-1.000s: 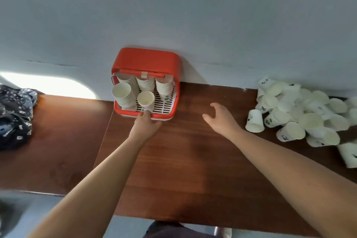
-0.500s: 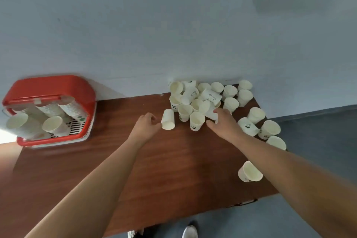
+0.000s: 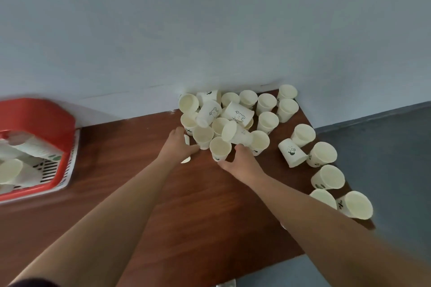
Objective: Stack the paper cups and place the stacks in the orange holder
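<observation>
Cups: loose pile of cream paper cups (image 3: 235, 121) on brown wooden table (image 3: 205, 205), against wall.
Left hand (image 3: 178, 147): clasps a cup lying sideways.
Right hand (image 3: 242, 161): fingers around upright cup (image 3: 220, 151).
Holder: orange plastic holder (image 3: 39, 144) far left, holds stacks.

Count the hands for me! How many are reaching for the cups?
2. The left hand is at the near-left edge of the pile of paper cups. The right hand is beside it, at the pile's front.
</observation>
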Tool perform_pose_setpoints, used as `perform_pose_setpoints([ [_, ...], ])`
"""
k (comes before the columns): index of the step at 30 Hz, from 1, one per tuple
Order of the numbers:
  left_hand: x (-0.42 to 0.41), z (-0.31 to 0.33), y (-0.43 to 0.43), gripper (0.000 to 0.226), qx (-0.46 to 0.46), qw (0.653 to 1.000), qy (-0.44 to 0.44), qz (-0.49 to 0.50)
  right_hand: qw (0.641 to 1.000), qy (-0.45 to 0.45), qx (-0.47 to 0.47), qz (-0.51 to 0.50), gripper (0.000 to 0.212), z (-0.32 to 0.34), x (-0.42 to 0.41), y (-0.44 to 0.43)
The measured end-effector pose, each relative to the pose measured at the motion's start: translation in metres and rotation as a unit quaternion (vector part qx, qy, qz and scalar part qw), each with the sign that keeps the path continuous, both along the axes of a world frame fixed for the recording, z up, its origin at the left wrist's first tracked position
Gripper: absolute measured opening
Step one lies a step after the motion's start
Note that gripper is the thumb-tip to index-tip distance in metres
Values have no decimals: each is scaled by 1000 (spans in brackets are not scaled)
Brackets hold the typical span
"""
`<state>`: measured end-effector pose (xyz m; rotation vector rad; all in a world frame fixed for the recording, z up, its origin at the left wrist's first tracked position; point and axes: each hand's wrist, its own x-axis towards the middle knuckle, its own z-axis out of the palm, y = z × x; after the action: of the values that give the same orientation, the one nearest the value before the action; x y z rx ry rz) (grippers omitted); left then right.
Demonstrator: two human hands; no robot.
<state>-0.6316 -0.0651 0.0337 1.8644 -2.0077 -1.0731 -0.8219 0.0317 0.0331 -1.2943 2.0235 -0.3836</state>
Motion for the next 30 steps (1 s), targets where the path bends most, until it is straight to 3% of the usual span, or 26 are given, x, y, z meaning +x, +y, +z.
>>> perform_pose_setpoints([
  [7, -18, -42, -30, 82, 11, 999, 10, -39, 998, -21, 9, -56, 87, -43, 4, -24],
  [14, -22, -70, -29, 69, -27, 996, 84, -27, 997, -8, -3, -72, 77, -62, 10, -35],
  [19, -15, -75, -34, 72, -39, 995, 61, -72, 998, -5, -1, -56, 71, -63, 10, -37],
  [30, 17, -42, -3, 59, -14, 992, 121, -16, 996, -85, -35, -6, 64, -28, 13, -10],
])
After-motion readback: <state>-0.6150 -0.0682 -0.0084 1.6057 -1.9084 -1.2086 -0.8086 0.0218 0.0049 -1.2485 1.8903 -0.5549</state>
